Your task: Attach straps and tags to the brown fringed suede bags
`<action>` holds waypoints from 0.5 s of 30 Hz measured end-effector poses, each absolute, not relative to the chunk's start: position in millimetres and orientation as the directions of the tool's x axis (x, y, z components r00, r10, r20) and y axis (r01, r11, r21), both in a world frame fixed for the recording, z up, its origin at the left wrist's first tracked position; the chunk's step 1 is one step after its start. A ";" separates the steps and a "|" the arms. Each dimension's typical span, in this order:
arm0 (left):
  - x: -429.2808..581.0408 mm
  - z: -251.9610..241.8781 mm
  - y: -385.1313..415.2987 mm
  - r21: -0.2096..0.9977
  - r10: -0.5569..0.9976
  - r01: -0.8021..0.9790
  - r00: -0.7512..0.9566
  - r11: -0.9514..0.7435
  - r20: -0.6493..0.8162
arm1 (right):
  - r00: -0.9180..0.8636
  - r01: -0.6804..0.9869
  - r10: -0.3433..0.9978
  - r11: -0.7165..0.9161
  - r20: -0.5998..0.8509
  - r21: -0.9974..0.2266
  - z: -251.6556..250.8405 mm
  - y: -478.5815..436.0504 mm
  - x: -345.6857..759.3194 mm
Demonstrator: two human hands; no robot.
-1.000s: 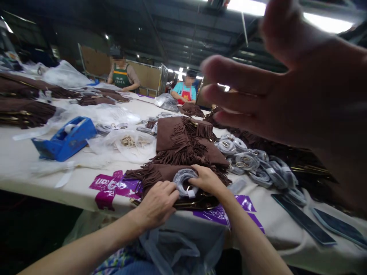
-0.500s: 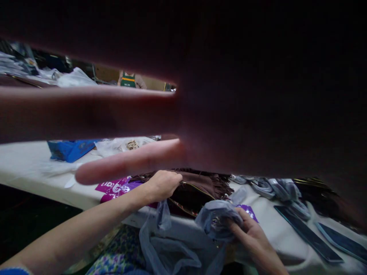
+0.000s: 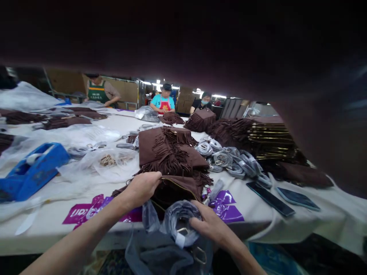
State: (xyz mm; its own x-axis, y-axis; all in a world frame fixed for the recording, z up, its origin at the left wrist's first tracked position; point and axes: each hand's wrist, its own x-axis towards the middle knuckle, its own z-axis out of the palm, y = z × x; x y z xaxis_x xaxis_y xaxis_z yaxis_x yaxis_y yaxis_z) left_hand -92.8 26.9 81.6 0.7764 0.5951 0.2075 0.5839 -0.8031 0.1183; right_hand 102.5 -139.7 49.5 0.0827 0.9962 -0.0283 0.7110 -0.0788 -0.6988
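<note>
My left hand (image 3: 145, 186) is closed on the left end of the opening of a brown fringed bag (image 3: 183, 184). The bag's zipped mouth gapes towards me with a dark inside. In my right hand (image 3: 208, 221) is a coiled strap (image 3: 181, 217) wrapped in clear plastic, with a metal buckle in the coil and a white band around it. This coil sits just in front of the bag's mouth, outside it. Loose plastic film (image 3: 160, 256) hangs beneath both hands over the table edge.
More fringed bags (image 3: 169, 147) lie behind. Several wrapped straps (image 3: 229, 158), two phones (image 3: 271, 198) and stacked zipped bags (image 3: 269, 139) are right. A blue tape dispenser (image 3: 36, 168) stands left. Purple plastic (image 3: 225, 206) lies beside the bag. Co-workers (image 3: 163, 103) are behind. A dark blur covers the top.
A large blurred hand close to the camera has drawn up and away, uncovering the table. The wrapped strap has moved left to the bag's mouth, and the camera view has shifted.
</note>
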 end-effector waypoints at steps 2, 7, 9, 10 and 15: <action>-92.1 83.8 27.5 0.124 0.592 0.579 0.782 -0.806 0.196 | 0.099 0.688 0.991 -0.134 -0.091 -0.713 48.5 -135.2 104.2; -93.0 89.1 19.9 0.106 0.587 0.577 0.793 -0.810 0.164 | 0.095 0.626 0.982 -0.185 -0.161 -0.757 55.0 -131.0 106.1; -94.5 86.2 12.7 0.095 0.554 0.546 0.819 -0.832 0.149 | 0.098 0.520 0.973 -0.229 -0.209 -0.823 57.4 -130.8 105.9; -95.1 83.4 8.8 0.087 0.536 0.529 0.832 -0.844 0.147 | 0.098 0.460 0.961 -0.274 -0.258 -0.845 57.5 -130.4 105.8; -92.8 69.1 0.8 -0.071 0.542 0.554 0.828 -0.829 0.144 | 0.138 0.246 0.911 -0.411 -0.388 -0.878 48.1 -126.1 103.3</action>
State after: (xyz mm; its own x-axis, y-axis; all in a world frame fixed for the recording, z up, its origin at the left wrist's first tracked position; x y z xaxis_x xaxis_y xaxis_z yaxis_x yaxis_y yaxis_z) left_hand -92.8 0.8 69.1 0.8283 0.5415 0.1437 0.5544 -0.8292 -0.0711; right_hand 103.3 -126.1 48.1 0.1377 0.9115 -0.3876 0.2459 -0.4106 -0.8780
